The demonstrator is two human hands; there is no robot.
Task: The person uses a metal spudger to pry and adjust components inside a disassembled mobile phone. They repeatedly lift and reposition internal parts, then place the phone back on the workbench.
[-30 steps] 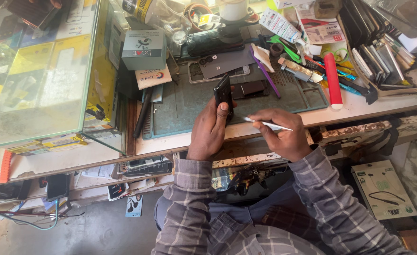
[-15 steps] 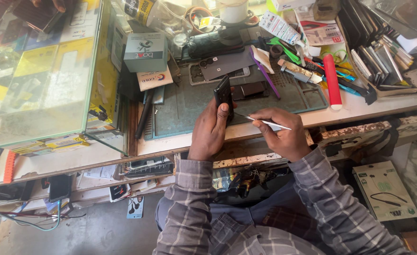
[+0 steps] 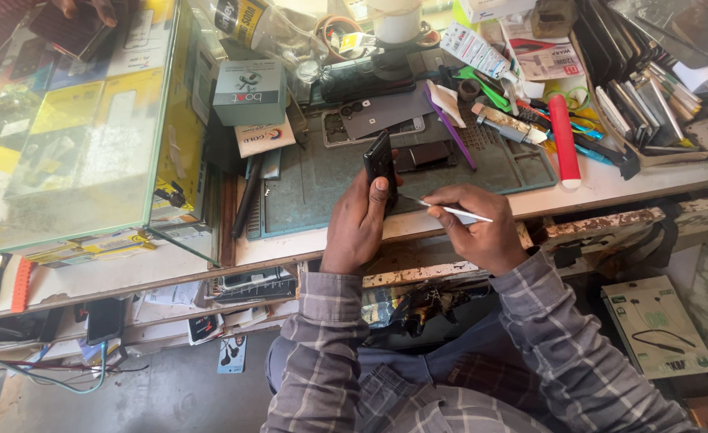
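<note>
A person's left hand grips a black phone upright above a green work mat, while the right hand pinches a thin white tool, its tip apparently touching the phone's lower edge, beside a red tube.
</note>
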